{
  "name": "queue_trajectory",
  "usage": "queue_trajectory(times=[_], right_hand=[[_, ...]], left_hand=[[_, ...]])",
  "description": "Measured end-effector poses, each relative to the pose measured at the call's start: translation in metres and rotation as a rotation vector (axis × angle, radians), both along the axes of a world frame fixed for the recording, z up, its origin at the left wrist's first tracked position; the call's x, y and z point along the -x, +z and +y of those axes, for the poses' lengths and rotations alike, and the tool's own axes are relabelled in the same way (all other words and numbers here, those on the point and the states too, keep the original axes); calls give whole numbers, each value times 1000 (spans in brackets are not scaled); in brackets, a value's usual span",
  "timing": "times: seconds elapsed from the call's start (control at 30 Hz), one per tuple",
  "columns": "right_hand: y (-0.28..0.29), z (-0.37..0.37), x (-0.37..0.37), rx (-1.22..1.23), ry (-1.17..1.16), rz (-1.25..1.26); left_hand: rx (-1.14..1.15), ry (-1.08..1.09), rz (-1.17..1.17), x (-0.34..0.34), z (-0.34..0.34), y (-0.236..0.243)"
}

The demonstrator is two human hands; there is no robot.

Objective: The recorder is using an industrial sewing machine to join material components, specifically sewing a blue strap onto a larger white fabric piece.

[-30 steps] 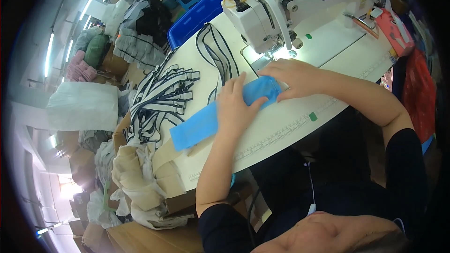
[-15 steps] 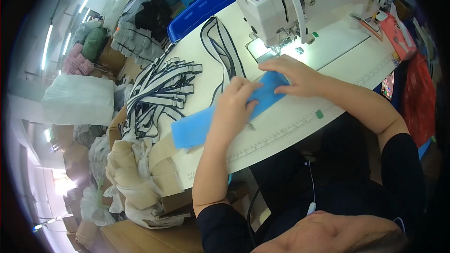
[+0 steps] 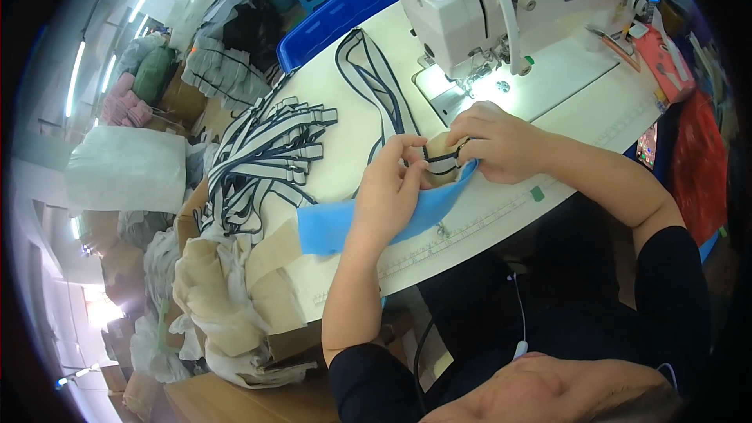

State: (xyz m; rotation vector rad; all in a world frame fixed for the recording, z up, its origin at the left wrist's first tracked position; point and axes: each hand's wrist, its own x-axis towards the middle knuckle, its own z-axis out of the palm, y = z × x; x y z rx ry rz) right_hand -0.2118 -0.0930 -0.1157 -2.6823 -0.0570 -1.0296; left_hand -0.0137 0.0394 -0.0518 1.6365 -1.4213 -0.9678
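Note:
A blue fabric strip [image 3: 329,227] slants across the white table in front of the sewing machine, its right end lifted. Behind its raised edge a short stretch of light strap with dark edges [image 3: 442,164] shows, with beige material beside it. My left hand [image 3: 389,192] closes its fingers on the left part of this strap. Pinched by my right hand [image 3: 501,141] are the strap's other end and the corner of the blue strip; its fingertips are partly hidden. Just beyond the right hand stands the white sewing machine [image 3: 450,27], its needle area lit.
A long loop of the same strap [image 3: 376,82] lies beyond my left hand. Further left is a heap of dark-edged straps [image 3: 270,157], with beige cloth [image 3: 211,282] at the table's left edge. Orange-handled snips [image 3: 615,47] and a red holder [image 3: 666,63] sit at the right.
The blue strip's right part has been folded down toward me, exposing the dark-edged strap. Both hands now pinch at that strap; the right hand has drawn slightly nearer.

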Motion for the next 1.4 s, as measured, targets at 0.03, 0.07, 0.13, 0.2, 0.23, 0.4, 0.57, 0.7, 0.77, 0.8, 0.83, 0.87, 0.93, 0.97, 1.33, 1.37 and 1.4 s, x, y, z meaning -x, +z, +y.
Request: queue_trajectory(times=[0.03, 0.07, 0.13, 0.2, 0.23, 0.4, 0.57, 0.7, 0.77, 0.8, 0.83, 0.87, 0.93, 0.97, 1.33, 1.37, 1.4], right_hand=[[4, 1, 2, -7, 21, 38], [6, 2, 2, -14, 42, 75], [6, 1, 2, 5, 34, 65], [6, 1, 2, 25, 24, 53], [7, 1, 2, 33, 4, 36], [2, -2, 4, 37, -23, 9], [6, 6, 1, -59, -81, 73], [4, 4, 4, 57, -91, 127], [-3, 2, 5, 100, -91, 111], [-3, 3, 6, 99, -78, 102], [-3, 3, 6, 91, -70, 91], [-1, 4, 5, 86, -58, 78], [2, 5, 3, 94, -31, 58], [4, 7, 1, 103, -13, 46], [16, 81, 5, 178, 331, 39], [23, 96, 8, 144, 407, 108], [31, 106, 9, 79, 540, 195]], left_hand=[[22, 22, -157, 0, -1, -4], [21, 30, -158, 1, 0, -4], [64, -70, -412, 4, -1, -2], [198, -100, -489, 4, -3, -11], [333, -132, -565, 3, -4, -15], [252, -203, -625, 3, -7, -8], [322, -266, -575, 3, -2, -3], [320, -16, -365, 3, 7, 14], [223, 118, -554, -18, 18, 14], [219, 153, -707, -37, 27, 13], [111, 199, -607, -51, 40, 16], [92, 145, -641, -66, 57, 22], [18, 84, -672, -89, 90, 18], [12, 97, -681, -95, 104, 10], [537, 351, -1116, -92, 149, -27], [538, 357, -1120, -95, 155, -31], [610, 386, -1162, -93, 157, -30]])
